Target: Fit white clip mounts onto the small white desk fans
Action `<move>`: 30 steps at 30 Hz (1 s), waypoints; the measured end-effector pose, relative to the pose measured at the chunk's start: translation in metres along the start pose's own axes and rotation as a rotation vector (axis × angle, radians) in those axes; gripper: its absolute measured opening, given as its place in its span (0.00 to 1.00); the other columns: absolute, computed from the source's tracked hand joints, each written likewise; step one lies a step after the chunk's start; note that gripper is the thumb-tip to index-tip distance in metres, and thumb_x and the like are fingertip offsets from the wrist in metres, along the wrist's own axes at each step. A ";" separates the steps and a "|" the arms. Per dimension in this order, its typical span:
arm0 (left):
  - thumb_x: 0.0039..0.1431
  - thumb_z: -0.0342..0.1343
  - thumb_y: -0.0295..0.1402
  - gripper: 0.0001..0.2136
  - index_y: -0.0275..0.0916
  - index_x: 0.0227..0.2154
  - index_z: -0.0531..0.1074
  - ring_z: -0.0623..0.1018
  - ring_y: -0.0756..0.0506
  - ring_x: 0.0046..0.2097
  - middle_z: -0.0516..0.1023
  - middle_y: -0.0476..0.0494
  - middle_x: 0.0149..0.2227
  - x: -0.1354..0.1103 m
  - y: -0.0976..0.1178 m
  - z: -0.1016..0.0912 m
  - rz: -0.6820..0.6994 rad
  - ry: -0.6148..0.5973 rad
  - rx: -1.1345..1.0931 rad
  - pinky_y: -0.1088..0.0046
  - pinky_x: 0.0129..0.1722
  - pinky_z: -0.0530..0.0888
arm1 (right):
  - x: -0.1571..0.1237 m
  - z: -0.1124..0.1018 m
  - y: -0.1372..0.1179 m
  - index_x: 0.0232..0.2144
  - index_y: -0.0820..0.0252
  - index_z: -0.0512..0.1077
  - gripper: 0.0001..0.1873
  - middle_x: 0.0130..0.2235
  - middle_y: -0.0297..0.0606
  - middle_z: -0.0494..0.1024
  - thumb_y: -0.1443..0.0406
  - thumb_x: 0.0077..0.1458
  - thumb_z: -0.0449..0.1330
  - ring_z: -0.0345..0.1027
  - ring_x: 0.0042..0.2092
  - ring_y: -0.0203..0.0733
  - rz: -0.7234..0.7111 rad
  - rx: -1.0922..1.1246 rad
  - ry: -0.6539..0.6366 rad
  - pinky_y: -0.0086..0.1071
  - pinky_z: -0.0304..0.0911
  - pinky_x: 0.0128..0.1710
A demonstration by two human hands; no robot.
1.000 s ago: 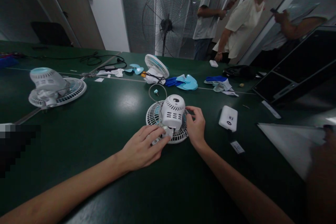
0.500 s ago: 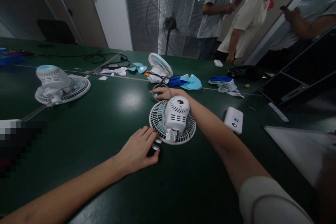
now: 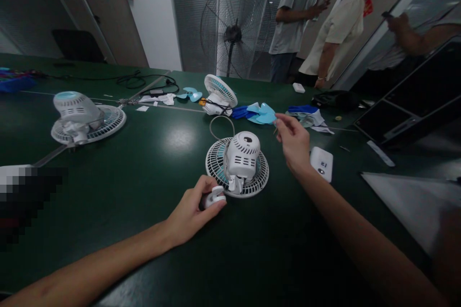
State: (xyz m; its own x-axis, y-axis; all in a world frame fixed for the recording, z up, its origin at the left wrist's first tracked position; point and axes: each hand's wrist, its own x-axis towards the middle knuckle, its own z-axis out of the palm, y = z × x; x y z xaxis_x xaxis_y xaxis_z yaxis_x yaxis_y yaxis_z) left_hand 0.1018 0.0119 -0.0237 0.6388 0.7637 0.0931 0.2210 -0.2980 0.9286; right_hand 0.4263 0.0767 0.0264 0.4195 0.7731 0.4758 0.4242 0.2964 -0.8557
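Small white fan (image 3: 243, 164) lies face-down on the green counter (image 3: 151, 192), between the two hands. Left hand (image 3: 189, 213) is clamped on a white notched piece (image 3: 217, 190), just beside the fan's near-left rim. Right hand (image 3: 295, 141), fingertips together, pinches a slim piece (image 3: 275, 130), too small to identify. Light-blue blades (image 3: 265, 113) lie behind those fingertips; white device (image 3: 321, 163) sits by the right wrist.
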 end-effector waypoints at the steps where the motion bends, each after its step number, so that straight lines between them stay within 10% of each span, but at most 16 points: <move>1: 0.68 0.57 0.42 0.13 0.41 0.47 0.65 0.74 0.46 0.40 0.76 0.43 0.43 -0.002 0.002 0.006 -0.017 0.018 -0.110 0.69 0.39 0.70 | -0.027 -0.008 -0.008 0.54 0.55 0.76 0.19 0.41 0.39 0.80 0.56 0.64 0.63 0.71 0.33 0.38 0.067 0.046 -0.022 0.32 0.70 0.32; 9: 0.67 0.60 0.39 0.13 0.41 0.48 0.64 0.73 0.48 0.40 0.71 0.46 0.43 -0.015 0.007 0.051 -0.190 0.051 -0.638 0.70 0.38 0.74 | -0.157 -0.003 -0.041 0.51 0.50 0.77 0.13 0.55 0.40 0.71 0.63 0.64 0.64 0.73 0.51 0.44 0.074 0.270 -0.082 0.38 0.76 0.50; 30: 0.69 0.59 0.35 0.14 0.43 0.54 0.66 0.83 0.44 0.42 0.74 0.42 0.50 -0.014 0.006 0.059 -0.238 0.125 -0.896 0.59 0.47 0.82 | -0.170 0.007 -0.016 0.49 0.50 0.77 0.12 0.49 0.42 0.77 0.67 0.66 0.60 0.73 0.52 0.48 -0.130 0.135 -0.261 0.43 0.71 0.53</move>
State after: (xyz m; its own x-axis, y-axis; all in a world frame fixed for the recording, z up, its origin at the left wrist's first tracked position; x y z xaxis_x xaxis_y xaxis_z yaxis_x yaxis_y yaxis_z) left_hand 0.1377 -0.0348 -0.0408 0.5547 0.8192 -0.1457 -0.3480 0.3875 0.8536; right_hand 0.3426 -0.0554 -0.0425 0.1415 0.8365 0.5294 0.3430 0.4602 -0.8188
